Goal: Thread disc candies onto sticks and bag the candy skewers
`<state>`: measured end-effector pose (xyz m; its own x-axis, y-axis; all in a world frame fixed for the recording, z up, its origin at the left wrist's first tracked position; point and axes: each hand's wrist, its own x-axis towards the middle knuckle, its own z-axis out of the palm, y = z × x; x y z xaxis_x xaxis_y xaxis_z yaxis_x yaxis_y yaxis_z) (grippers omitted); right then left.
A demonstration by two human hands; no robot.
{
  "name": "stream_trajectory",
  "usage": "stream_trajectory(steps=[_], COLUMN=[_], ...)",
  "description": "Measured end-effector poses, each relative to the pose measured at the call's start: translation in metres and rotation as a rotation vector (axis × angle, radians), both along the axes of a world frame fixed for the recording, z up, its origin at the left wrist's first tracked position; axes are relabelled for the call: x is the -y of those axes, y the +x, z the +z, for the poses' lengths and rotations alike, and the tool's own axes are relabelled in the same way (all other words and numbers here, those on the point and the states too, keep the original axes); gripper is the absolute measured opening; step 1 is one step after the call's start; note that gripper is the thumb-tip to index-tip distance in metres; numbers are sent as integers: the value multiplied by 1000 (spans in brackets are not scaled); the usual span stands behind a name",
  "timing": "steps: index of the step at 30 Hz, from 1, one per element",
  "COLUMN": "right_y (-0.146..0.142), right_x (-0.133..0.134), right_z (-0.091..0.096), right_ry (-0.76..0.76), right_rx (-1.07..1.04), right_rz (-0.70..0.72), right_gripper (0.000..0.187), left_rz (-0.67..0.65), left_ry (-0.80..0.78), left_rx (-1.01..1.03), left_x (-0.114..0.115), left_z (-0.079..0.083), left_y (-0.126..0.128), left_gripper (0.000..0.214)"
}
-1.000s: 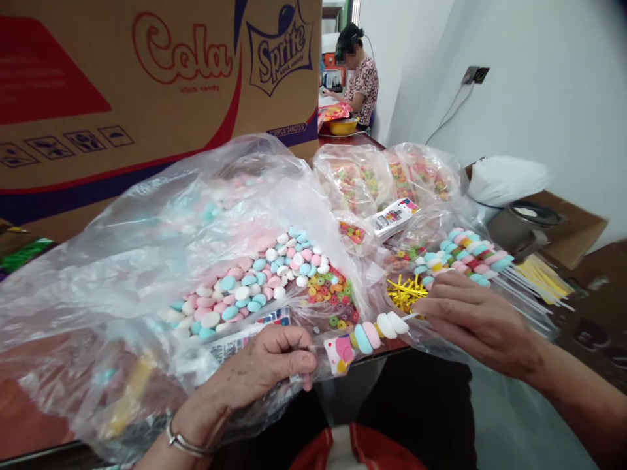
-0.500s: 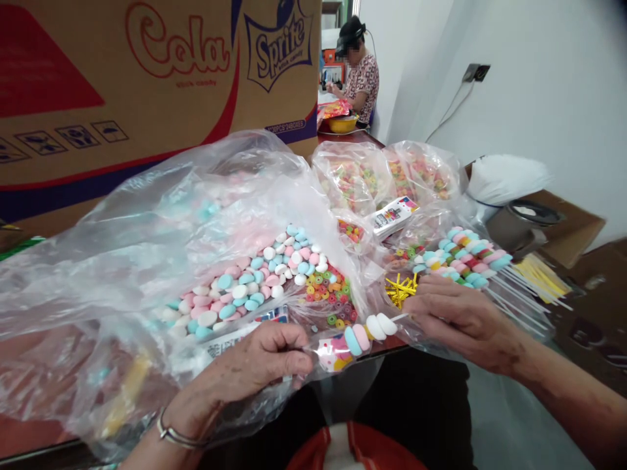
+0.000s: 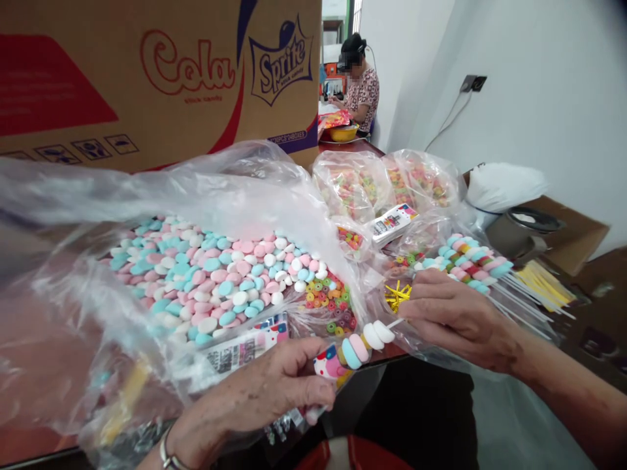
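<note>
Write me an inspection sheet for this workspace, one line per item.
Surface: reddish-brown table, largely covered by clear plastic.
Job's things: candy skewer between both hands; loose pastel candies and ring candies beyond.
Clutter: gold ties, printed card stack, large carton.
Hands: left hand grips the skewer's printed wrapper end; right hand pinches at its stick end.
Cables: cable hanging from wall socket.
Surroundings: another person near a yellow bowl.
</note>
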<state>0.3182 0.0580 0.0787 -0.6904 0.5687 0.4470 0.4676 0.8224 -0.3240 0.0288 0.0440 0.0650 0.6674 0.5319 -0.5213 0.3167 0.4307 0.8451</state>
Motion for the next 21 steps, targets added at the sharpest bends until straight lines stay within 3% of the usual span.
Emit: stream_trajectory(steps=[4,8,14,21], right_y=[-11,-14,-6,-25], right_x=[0,-6,-16,-10], right_z=[-3,-8,1,-10], right_ry=[-37,-32,-56,-252], right_rx=[52,43,76,134], right_rz=[49,73,109,203], right_gripper=[18,18,22,21], left_rz=[10,52,104,121], left_ry=[-67,-38,-184,-49], left_rx=[-16,40,121,168], left_x=[6,13,20,25], left_z=[-12,-23,-22,-35], left_y=[10,20,20,29], left_gripper=[19,24,51,43])
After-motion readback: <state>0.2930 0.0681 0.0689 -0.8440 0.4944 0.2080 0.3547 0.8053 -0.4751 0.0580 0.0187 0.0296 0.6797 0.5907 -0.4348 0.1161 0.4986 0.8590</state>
